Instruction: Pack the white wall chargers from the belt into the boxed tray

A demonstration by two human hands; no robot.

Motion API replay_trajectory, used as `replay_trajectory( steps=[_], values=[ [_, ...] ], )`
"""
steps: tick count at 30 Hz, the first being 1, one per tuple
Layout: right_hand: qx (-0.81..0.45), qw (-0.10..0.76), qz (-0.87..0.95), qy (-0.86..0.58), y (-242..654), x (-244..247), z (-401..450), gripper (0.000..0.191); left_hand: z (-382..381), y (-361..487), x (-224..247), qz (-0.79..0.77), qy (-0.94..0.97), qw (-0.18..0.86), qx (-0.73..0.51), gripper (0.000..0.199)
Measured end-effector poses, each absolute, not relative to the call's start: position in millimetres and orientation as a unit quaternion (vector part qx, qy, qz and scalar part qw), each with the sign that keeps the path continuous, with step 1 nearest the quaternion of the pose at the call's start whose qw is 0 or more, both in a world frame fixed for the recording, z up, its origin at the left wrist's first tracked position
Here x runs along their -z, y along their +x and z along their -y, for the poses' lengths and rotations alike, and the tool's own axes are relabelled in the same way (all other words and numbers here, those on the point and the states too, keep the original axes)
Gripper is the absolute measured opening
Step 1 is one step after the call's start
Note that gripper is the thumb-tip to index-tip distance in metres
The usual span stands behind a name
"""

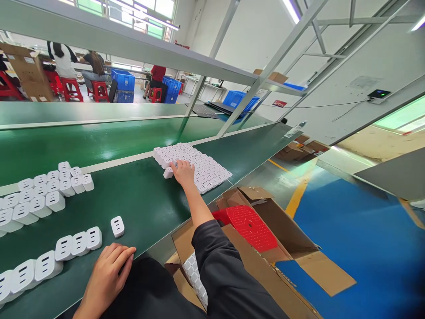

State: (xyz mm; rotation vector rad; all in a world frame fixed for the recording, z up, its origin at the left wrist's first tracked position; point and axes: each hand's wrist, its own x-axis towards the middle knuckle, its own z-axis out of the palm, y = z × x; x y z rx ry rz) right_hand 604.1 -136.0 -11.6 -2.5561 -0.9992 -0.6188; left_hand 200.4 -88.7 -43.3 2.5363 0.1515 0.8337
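My right hand (183,173) reaches out to the near left edge of a large block of white chargers (207,170), its fingers on a white charger (168,172) there. Resting at the table's front edge, my left hand (111,270) holds nothing, its fingers loosely apart. Just beyond it a single white charger (117,226) stands alone, slots facing up. A row of white chargers (79,243) runs to the left along the front edge. Farther back on the left is another group of white chargers (40,204).
Below the table on the right are an open cardboard box (252,266) and a red stool (250,226). A green conveyor belt (99,141) runs behind the table (149,208). A metal shelf frame (229,66) rises above. People sit in the background near blue crates (123,80).
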Motion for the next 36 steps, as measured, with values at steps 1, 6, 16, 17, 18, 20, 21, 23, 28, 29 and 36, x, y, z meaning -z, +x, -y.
replay_trajectory(
  steps=[1, 6, 16, 17, 18, 20, 21, 23, 28, 29, 36],
  values=[
    [0.216, 0.161, 0.364, -0.892, 599.6, 10.6, 136.5, 0.048, 88.8, 200.4, 43.7, -0.055, 0.923, 0.231, -0.304, 0.019],
    [0.199, 0.138, 0.447, -0.861, 567.8, 15.7, 137.8, 0.033, 88.1, 200.3, 46.6, -0.053, 0.928, 0.222, -0.296, 0.02],
    [0.203, 0.117, 0.422, -0.876, 586.6, 17.1, 129.0, 0.033, 89.2, 201.6, 41.6, -0.064, 0.922, 0.233, -0.303, 0.017],
    [0.205, 0.114, 0.417, -0.878, 589.4, 16.2, 128.0, 0.033, 89.1, 201.5, 41.8, -0.064, 0.922, 0.233, -0.303, 0.017],
    [0.208, 0.112, 0.41, -0.881, 591.7, 15.5, 127.0, 0.033, 88.8, 201.3, 42.3, -0.064, 0.922, 0.233, -0.303, 0.017],
    [0.214, 0.108, 0.396, -0.886, 595.0, 14.6, 125.5, 0.034, 88.4, 200.9, 43.5, -0.063, 0.923, 0.233, -0.301, 0.017],
    [0.218, 0.106, 0.39, -0.888, 596.3, 14.5, 125.1, 0.034, 88.2, 200.8, 44.0, -0.063, 0.923, 0.232, -0.299, 0.018],
    [0.223, 0.103, 0.38, -0.892, 598.6, 14.8, 124.9, 0.035, 88.1, 200.7, 44.5, -0.062, 0.924, 0.231, -0.297, 0.019],
    [0.229, 0.099, 0.363, -0.898, 602.7, 16.5, 128.2, 0.038, 88.5, 201.0, 42.3, -0.055, 0.923, 0.235, -0.299, 0.019],
    [0.229, 0.098, 0.361, -0.899, 603.1, 16.6, 128.9, 0.039, 88.5, 201.2, 41.7, -0.054, 0.923, 0.236, -0.298, 0.018],
    [0.219, 0.093, 0.35, -0.906, 603.2, 16.3, 126.9, 0.042, 88.3, 201.9, 40.4, -0.052, 0.924, 0.233, -0.298, 0.019]
  ],
)
